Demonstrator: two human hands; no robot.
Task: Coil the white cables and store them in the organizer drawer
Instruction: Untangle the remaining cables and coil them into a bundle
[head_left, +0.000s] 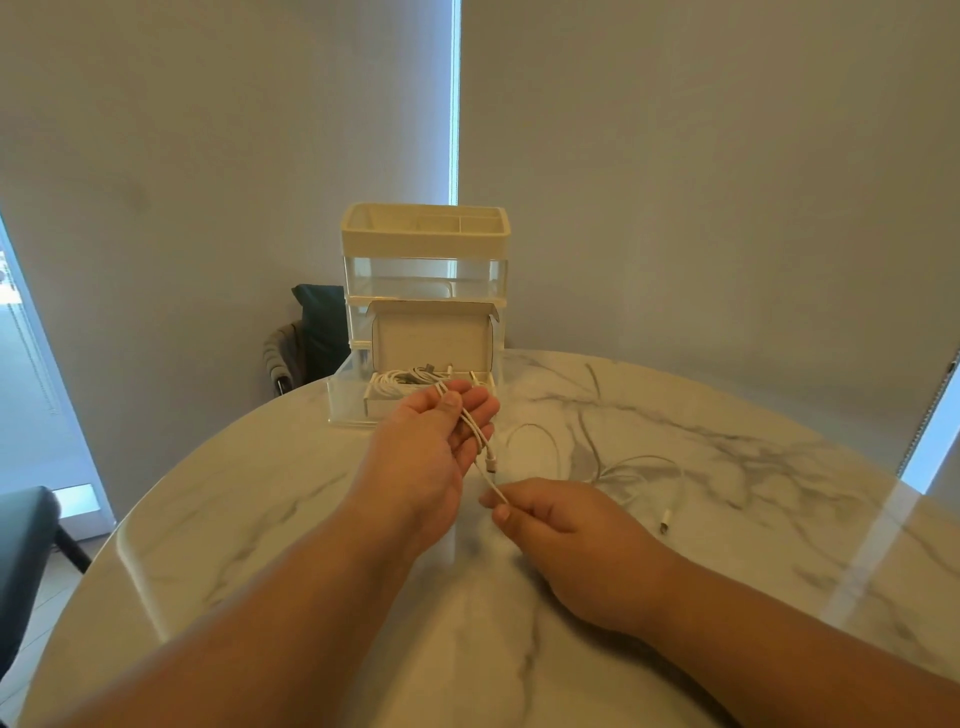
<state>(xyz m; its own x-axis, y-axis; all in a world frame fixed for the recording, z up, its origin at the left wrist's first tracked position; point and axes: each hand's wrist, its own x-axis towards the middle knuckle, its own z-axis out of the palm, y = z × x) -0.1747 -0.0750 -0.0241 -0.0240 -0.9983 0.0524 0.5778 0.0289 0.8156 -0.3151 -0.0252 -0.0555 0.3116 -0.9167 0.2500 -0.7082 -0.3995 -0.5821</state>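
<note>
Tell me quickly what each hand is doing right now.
The left hand, palm up, pins the white cable under its thumb.
The right hand pinches the same cable between thumb and fingers.

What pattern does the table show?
The table is white marble with grey veins; the head view shows it best.

2 bare hands (426, 441), forearms (779, 639); seemingly short-nailed
</note>
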